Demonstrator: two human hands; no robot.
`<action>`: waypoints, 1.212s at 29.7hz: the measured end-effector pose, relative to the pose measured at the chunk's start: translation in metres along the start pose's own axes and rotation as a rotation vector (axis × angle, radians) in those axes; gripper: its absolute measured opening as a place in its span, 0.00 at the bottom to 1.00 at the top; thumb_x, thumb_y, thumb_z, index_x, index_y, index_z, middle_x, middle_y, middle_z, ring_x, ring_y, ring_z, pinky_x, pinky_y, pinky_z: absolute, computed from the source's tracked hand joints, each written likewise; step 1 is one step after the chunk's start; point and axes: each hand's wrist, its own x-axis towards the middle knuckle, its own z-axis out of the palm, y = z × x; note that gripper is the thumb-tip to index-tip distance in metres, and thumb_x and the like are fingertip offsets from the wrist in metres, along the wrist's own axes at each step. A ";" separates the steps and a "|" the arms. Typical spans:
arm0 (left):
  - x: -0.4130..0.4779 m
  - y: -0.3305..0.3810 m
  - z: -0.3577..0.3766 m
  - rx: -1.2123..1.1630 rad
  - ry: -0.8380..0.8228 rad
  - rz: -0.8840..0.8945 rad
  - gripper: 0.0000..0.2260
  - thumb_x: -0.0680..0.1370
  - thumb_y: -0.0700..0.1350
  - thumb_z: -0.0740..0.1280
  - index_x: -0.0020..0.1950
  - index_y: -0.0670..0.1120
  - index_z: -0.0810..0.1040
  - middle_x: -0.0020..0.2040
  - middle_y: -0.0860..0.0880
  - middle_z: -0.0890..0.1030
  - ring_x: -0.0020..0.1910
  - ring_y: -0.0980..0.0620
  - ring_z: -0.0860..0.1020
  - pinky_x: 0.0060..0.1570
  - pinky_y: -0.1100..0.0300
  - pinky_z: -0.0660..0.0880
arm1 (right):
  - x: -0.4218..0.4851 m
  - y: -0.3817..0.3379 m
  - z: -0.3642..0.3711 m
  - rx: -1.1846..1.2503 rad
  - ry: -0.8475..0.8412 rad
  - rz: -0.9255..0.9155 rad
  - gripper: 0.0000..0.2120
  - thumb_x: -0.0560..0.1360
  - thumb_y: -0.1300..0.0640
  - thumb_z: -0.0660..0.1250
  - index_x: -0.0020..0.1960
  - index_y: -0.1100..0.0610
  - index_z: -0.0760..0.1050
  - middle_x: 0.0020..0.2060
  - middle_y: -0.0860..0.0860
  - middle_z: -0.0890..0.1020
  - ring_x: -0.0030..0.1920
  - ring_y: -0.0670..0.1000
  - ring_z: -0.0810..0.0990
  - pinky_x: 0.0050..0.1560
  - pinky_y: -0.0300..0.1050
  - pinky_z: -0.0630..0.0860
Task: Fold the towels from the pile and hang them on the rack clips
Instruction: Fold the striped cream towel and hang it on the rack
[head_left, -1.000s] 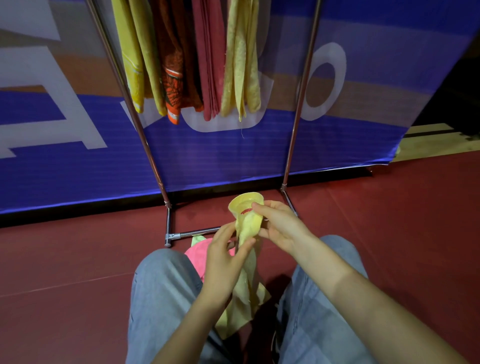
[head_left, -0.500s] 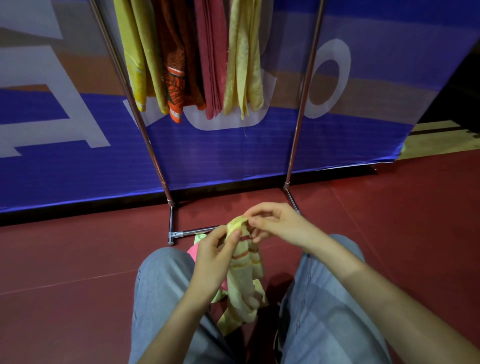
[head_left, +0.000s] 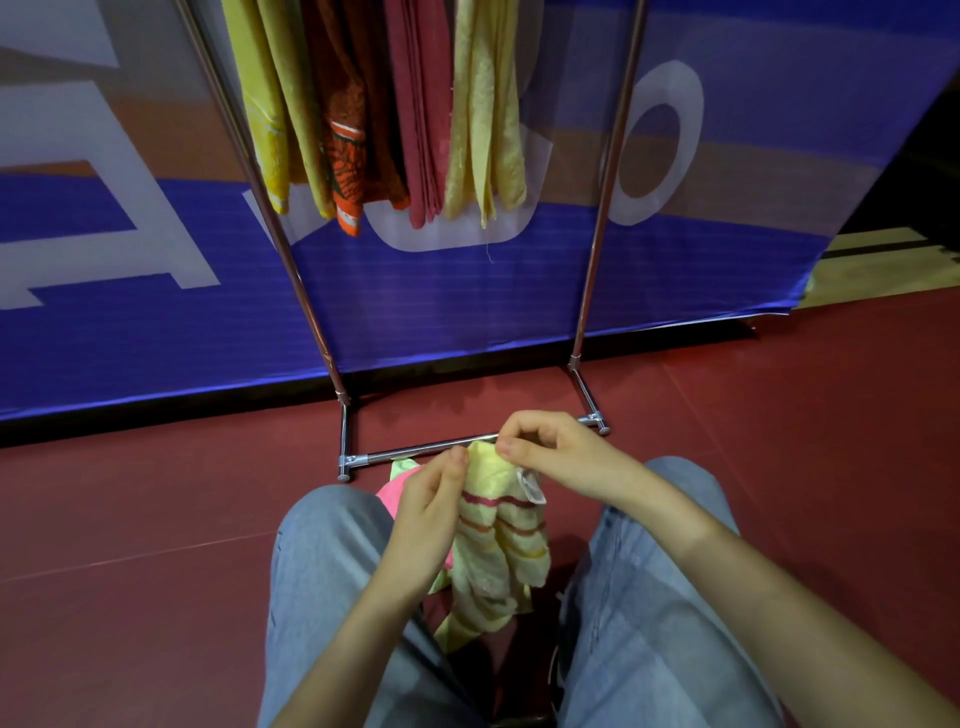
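A pale yellow towel with red and orange stripes (head_left: 501, 545) hangs bunched between my knees. My left hand (head_left: 423, 519) grips its left side. The fingertips of my right hand (head_left: 550, 452) pinch its top edge, beside a small clear tag. Under my left hand lies a pink towel (head_left: 392, 493) with a green one (head_left: 399, 467) beneath it, both mostly hidden. The metal rack (head_left: 597, 260) stands just ahead. Several folded towels hang from it: yellow (head_left: 270, 104), orange (head_left: 348, 145), red (head_left: 421, 104) and pale yellow (head_left: 485, 114). The clips are out of frame.
My legs in blue jeans (head_left: 322, 597) frame the towels on the red floor (head_left: 130, 493). The rack's base bar (head_left: 415, 451) lies just past my hands. A blue, white and brown banner (head_left: 156, 312) stands behind the rack. Wooden flooring (head_left: 872, 265) shows at the far right.
The towel was held up as a rolled cone a second ago. It has since come down and loosened, showing its stripes, with both hands now pinching near its top edge.
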 end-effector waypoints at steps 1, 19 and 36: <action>0.000 0.000 0.000 0.002 -0.010 -0.006 0.24 0.75 0.57 0.56 0.40 0.35 0.75 0.36 0.44 0.75 0.38 0.54 0.72 0.41 0.59 0.70 | -0.001 0.000 0.000 -0.004 0.004 0.000 0.12 0.75 0.65 0.62 0.36 0.52 0.72 0.30 0.46 0.72 0.28 0.36 0.70 0.34 0.28 0.67; 0.012 0.018 -0.016 0.112 0.348 -0.016 0.18 0.80 0.46 0.53 0.29 0.47 0.60 0.27 0.50 0.61 0.25 0.60 0.59 0.27 0.61 0.59 | -0.036 0.043 -0.020 -0.630 -0.064 0.135 0.12 0.66 0.39 0.66 0.29 0.41 0.69 0.37 0.41 0.69 0.44 0.39 0.67 0.53 0.41 0.59; 0.007 0.012 -0.026 0.274 0.166 0.112 0.12 0.75 0.48 0.56 0.31 0.50 0.64 0.29 0.54 0.64 0.28 0.62 0.64 0.30 0.69 0.63 | -0.043 0.021 -0.049 0.134 0.497 -0.001 0.09 0.69 0.63 0.70 0.39 0.50 0.74 0.28 0.54 0.75 0.32 0.48 0.72 0.38 0.39 0.68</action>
